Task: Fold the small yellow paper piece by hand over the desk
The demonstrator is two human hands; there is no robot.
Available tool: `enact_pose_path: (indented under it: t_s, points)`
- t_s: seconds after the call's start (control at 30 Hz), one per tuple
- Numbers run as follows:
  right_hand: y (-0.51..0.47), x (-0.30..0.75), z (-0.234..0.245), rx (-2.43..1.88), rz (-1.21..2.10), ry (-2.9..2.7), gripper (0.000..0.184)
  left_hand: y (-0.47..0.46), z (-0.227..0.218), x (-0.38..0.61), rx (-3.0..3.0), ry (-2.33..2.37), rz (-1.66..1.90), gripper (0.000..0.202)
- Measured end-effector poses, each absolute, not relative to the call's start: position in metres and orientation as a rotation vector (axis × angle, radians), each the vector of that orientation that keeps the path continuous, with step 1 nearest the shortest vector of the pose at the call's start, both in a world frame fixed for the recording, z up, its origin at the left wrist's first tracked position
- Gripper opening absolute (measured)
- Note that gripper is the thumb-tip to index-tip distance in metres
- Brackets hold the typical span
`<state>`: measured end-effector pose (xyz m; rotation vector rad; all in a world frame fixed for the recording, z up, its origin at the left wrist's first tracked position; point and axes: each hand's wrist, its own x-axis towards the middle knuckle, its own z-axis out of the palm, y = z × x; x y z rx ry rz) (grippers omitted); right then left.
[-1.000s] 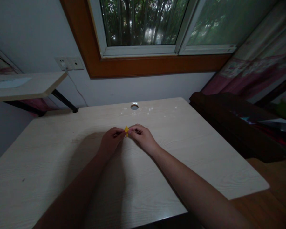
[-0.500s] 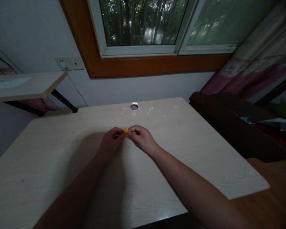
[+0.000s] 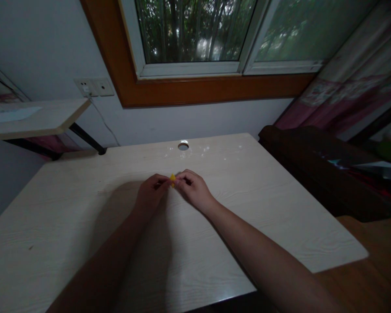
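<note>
Between my two hands is a small yellow piece (image 3: 172, 177), perhaps folded paper; its exact kind is too small to tell. My left hand (image 3: 151, 191) pinches it from the left with thumb and forefinger. From the right, my right hand (image 3: 194, 188) grips it the same way, the fingertips of both hands almost meeting. The fingers cover much of the piece, and only its top and a bit below show. Both hands are over the middle of the pale wood-grain desk (image 3: 195, 252).
A round cable hole (image 3: 183, 147) lies beyond my hands near the desk's back edge. To the left a raised shelf (image 3: 39, 117) stands on black legs. A cord (image 3: 104, 121) hangs from the wall socket (image 3: 94, 87). Dark furniture (image 3: 313, 174) stands along the right side.
The yellow piece's top shows a little lower and blunter between my fingers. My hands keep nearly the same place and stay pinched on it.
</note>
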<state>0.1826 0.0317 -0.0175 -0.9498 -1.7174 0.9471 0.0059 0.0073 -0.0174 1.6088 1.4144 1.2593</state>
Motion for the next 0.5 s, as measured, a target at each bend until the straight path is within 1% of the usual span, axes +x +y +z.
enact_pose_path:
  t_s: [0.03,0.17,0.23,0.37,0.5]
  points:
    - [0.0306,0.1825,-0.0177,-0.944,0.933,-1.713,0.011,0.0073,-0.0166,0.0056,1.629,1.408,1.279,0.015]
    - [0.0264,0.1817,-0.0181,-0.882,1.172,-1.669,0.018,0.0048,-0.0148,0.0065,1.555,1.311,1.317,0.017]
    - [0.0259,0.1812,-0.0191,-0.847,1.228,-1.634,0.020,0.0034,-0.0156,0.0074,1.497,1.257,1.316,0.018]
    - [0.0281,0.1821,-0.0216,-0.858,1.130,-1.604,0.017,0.0036,-0.0173,0.0075,1.484,1.160,1.358,0.016]
    - [0.0300,0.1859,-0.0200,-0.895,0.968,-1.655,0.015,0.0057,-0.0160,0.0043,1.664,1.181,1.396,0.014]
